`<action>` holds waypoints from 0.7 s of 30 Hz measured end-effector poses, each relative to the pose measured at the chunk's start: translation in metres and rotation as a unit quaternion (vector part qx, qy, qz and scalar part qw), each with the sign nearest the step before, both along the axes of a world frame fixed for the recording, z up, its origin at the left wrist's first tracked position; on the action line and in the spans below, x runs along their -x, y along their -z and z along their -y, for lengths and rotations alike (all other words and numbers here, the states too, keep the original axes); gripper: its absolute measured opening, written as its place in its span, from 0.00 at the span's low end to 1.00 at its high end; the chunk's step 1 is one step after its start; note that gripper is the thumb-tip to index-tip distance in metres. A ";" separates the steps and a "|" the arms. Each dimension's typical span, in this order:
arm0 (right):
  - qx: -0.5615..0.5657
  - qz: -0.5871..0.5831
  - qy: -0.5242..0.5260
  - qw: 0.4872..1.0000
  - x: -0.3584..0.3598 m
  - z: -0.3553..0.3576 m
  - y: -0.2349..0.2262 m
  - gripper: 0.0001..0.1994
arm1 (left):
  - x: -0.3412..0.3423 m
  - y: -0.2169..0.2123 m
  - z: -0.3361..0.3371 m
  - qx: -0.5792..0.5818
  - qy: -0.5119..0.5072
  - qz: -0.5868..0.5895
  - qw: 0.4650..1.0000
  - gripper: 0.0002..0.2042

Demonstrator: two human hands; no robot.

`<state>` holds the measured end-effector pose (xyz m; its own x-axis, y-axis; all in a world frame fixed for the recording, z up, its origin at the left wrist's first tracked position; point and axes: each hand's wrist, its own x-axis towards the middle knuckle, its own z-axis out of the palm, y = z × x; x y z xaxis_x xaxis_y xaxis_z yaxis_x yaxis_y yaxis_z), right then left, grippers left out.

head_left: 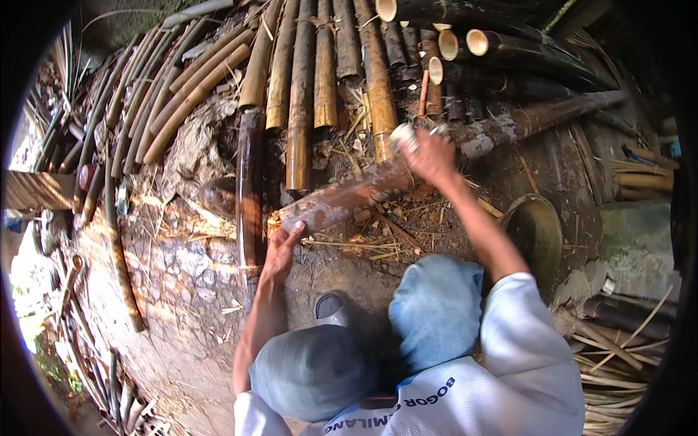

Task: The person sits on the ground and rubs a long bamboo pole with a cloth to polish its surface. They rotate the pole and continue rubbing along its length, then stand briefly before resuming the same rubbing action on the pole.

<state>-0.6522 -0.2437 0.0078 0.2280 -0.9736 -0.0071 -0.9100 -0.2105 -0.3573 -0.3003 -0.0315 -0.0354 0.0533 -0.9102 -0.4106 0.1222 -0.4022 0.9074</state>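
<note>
A long bamboo pole [349, 195], reddish brown with pale grey patches, lies slantwise in front of me, its near end low on the left. My left hand [281, 247] grips that end, thumb on top and the other fingers mostly hidden behind it. Over the middle of the pole, my right hand [434, 156] is closed around a small whitish wad [403, 138], blurred and too unclear to name further. The wad is at or just above the pole's upper side; whether it touches cannot be told.
Several bamboo poles [299, 94] lie side by side beyond my hands. Dark cut poles [531, 54] are stacked at the far right. An upright dark pole piece [249, 189] stands beside my left hand. A round basin [534, 236] sits right of my right forearm; splinters litter the ground.
</note>
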 end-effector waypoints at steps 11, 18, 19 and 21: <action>0.156 0.159 -0.031 0.974 -0.014 -0.063 0.035 0.20 | 0.016 0.017 -0.016 -0.046 -0.022 0.071 0.996 0.17; -0.017 0.096 0.103 0.990 -0.054 0.014 0.000 0.19 | 0.021 0.003 0.088 -0.008 0.015 0.091 0.996 0.20; -0.073 0.110 0.025 0.991 -0.094 -0.001 0.004 0.12 | 0.024 0.004 0.102 -0.062 -0.028 0.067 0.995 0.20; 0.078 0.173 -0.168 0.967 -0.152 -0.025 0.017 0.11 | 0.032 0.014 0.124 -0.011 -0.225 -0.218 0.950 0.21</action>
